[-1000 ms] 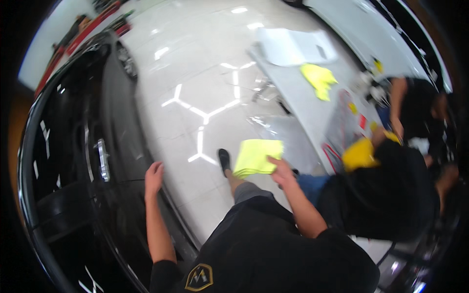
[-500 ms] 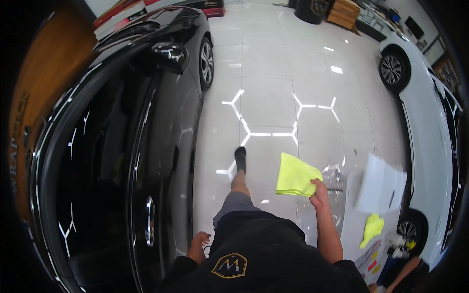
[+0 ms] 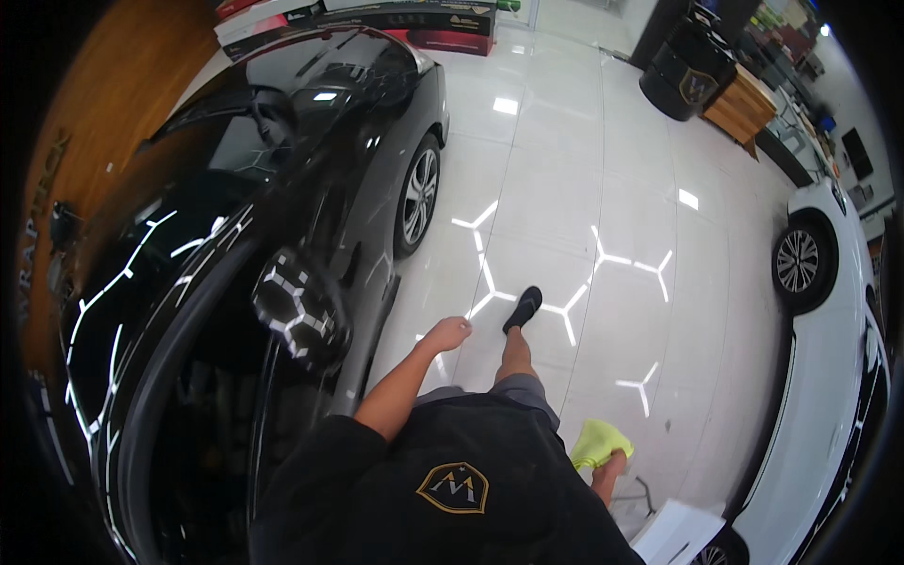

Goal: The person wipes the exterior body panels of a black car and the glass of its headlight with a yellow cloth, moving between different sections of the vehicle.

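Note:
My right hand grips a folded bright yellow-green microfiber cloth, which hangs low beside my right hip. My left hand is held out in front of me over the floor, fingers curled in, with nothing visible in it. Nearest to that hand, on its left, stands a glossy black car, its wing mirror close to my left forearm. The hand and the car are apart. One of my feet is stretched forward on the tiles.
A white car stands along the right. White sheet material lies behind my right hand. Far off are a black drum, a wooden cabinet and long stacked boxes. Glossy pale tiles lie between the cars.
I have walked forward along the black car; its mirror is now beside me. My left hand has swung forward and up. My right hand has dropped back with the cloth.

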Action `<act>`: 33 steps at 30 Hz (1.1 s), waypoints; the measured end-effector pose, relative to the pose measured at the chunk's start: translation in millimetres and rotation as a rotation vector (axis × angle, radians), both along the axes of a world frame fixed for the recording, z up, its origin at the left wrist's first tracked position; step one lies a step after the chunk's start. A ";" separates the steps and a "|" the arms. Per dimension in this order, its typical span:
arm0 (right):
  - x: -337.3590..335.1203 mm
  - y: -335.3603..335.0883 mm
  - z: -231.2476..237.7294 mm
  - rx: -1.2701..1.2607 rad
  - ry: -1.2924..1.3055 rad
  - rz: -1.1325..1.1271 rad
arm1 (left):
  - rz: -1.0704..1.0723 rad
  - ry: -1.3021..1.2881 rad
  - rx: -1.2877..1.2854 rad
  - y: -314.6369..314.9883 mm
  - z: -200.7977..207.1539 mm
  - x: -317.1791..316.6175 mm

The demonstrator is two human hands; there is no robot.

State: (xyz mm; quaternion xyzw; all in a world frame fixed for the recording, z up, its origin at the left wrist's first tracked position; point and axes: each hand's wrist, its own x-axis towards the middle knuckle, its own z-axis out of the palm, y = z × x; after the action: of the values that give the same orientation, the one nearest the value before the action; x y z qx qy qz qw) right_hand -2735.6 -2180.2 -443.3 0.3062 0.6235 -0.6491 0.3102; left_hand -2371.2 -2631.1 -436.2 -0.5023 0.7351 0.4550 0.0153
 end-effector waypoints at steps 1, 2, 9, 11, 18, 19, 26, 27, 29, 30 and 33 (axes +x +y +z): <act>-32.1 -22.1 2.3 0.006 0.010 0.008 | 0.008 0.010 0.006 -34.0 2.4 -36.0; -64.7 -47.5 1.2 -0.057 0.042 -0.014 | -0.024 -0.011 0.008 -76.3 10.3 -74.0; -341.5 -426.7 50.5 -0.084 0.243 0.284 | 0.127 -0.106 0.058 -279.7 31.8 -134.4; -411.8 -549.1 71.7 0.065 0.316 0.550 | 0.354 -0.049 0.120 -309.1 43.8 -125.2; -464.6 -940.4 141.3 0.231 0.683 1.344 | 1.131 -0.230 0.439 -318.8 53.2 -70.3; -472.7 -981.7 148.5 0.190 0.711 1.329 | 1.111 -0.303 0.579 -332.5 50.3 -83.8; -520.6 -1160.3 145.9 0.293 0.489 1.353 | 0.294 -0.449 0.282 -561.9 71.1 -194.4; -524.3 -1174.4 144.1 0.278 0.403 1.426 | 0.435 -0.414 0.044 -602.1 86.6 -207.6; -591.3 -1210.4 141.8 0.376 0.457 1.389 | 0.820 -0.060 0.045 -753.8 128.7 -313.4; -635.7 -1229.2 128.1 0.493 0.553 1.506 | 0.813 0.068 -0.035 -830.1 165.8 -347.0; -673.7 -1313.8 128.9 0.581 0.589 1.629 | 1.004 0.390 0.076 -951.9 241.1 -390.9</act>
State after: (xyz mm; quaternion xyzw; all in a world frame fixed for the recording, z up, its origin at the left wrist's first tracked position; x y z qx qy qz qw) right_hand -3409.2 -3494.1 -314.4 -0.3406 0.8396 -0.0990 0.4115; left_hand -2762.1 -3583.0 -195.1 -0.6972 0.3767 0.5177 -0.3226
